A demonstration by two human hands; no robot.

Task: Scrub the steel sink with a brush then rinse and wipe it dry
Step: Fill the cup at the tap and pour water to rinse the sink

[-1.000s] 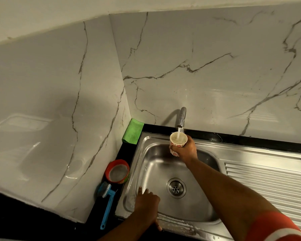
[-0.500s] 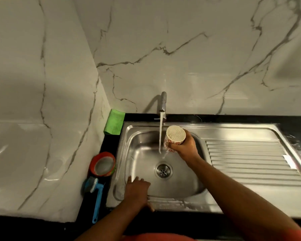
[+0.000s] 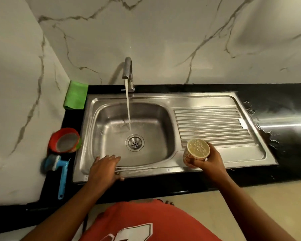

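Rinse step in hand, by my judgement: the right hand grips a patterned cup full of water, fingers curled round its wall, held over the sink's near rim beside the draining board. The left hand lies flat on the steel sink at its near edge, fingers straight, reaching into the basin. Next move likely calls for tipping the cup over the suds on the rim between the hands. Beyond the fingers, the tap runs into the basin above the drain. The blue brush lies on the counter left of the left hand, untouched; a green cloth stands at the far corner.
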